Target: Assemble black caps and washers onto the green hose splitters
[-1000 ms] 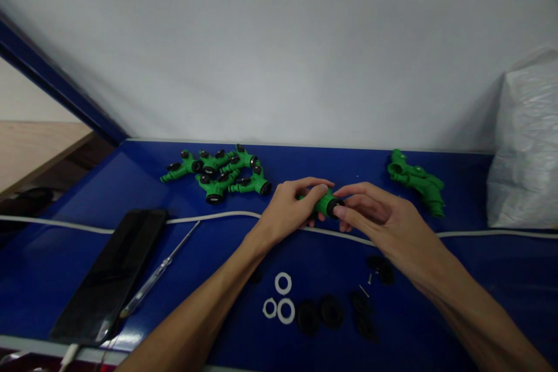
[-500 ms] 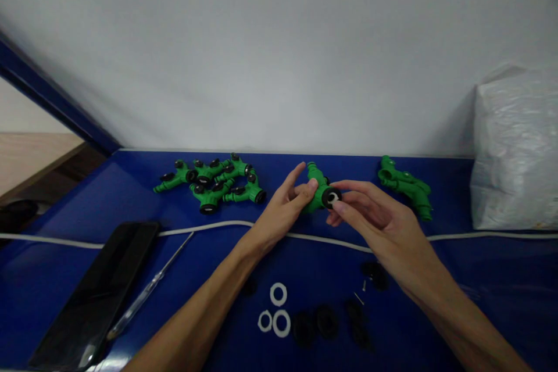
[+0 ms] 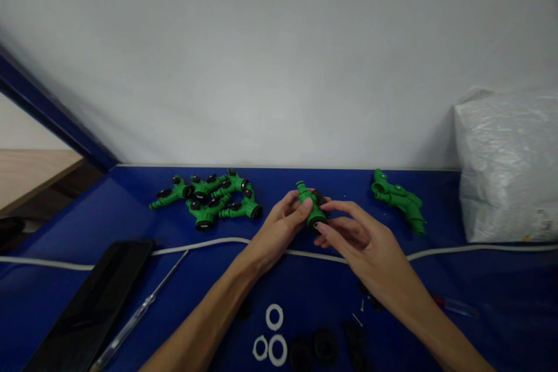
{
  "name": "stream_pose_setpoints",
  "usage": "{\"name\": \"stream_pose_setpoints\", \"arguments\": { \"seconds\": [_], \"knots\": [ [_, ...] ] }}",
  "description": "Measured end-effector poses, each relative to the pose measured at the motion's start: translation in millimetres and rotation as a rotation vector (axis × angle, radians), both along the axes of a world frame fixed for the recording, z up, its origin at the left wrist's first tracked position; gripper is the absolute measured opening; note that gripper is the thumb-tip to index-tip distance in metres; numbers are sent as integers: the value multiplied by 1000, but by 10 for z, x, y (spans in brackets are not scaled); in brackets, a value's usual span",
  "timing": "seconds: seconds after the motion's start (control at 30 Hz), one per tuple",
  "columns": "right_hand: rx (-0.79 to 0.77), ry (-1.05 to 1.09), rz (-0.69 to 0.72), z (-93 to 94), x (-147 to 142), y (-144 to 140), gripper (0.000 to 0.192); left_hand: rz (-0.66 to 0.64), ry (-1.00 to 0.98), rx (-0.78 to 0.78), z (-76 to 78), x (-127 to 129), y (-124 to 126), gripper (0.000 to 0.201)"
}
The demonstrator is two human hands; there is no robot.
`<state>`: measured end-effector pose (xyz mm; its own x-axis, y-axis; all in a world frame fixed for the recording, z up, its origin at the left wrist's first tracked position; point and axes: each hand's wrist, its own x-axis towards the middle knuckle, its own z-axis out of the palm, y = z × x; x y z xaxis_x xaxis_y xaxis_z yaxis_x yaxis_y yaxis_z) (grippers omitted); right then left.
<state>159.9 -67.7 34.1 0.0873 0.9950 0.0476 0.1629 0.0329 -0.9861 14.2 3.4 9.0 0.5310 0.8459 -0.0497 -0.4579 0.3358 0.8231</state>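
Note:
My left hand (image 3: 283, 222) is closed around a green Y-shaped hose splitter (image 3: 310, 204), its thumb lying across the body. The narrow ribbed end points up and away; the wide end with a black collar (image 3: 317, 222) faces down toward me. At that collar is my right hand (image 3: 360, 233), thumb pressed against the opening and fingers curled behind. Something pale shows in the opening by the thumb, mostly covered. Below the hands lie several white ring washers (image 3: 274, 317) and dark black rings (image 3: 325, 346), with small screws (image 3: 357, 318) to their right.
Several green splitters with black knobs (image 3: 204, 212) lie at back left, and bare green bodies (image 3: 399, 197) at back right. A white cable (image 3: 209, 242) crosses the blue table. Left are a phone (image 3: 96, 302) and screwdriver (image 3: 139, 311); right, a red-tipped screwdriver (image 3: 455, 305) and plastic-wrapped package (image 3: 510, 168).
The splitter has turned so its black collar points down toward me rather than to the right. Both hands stay on it. The view has tilted slightly, and the red-tipped screwdriver now shows.

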Motion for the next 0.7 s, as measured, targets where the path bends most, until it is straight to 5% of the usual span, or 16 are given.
{"name": "stream_pose_setpoints", "arguments": {
  "seconds": [0.7],
  "knots": [
    [-6,23,-60,30,11,21,39,-5,33,103,-43,-4,-37,39]
  ]
}}
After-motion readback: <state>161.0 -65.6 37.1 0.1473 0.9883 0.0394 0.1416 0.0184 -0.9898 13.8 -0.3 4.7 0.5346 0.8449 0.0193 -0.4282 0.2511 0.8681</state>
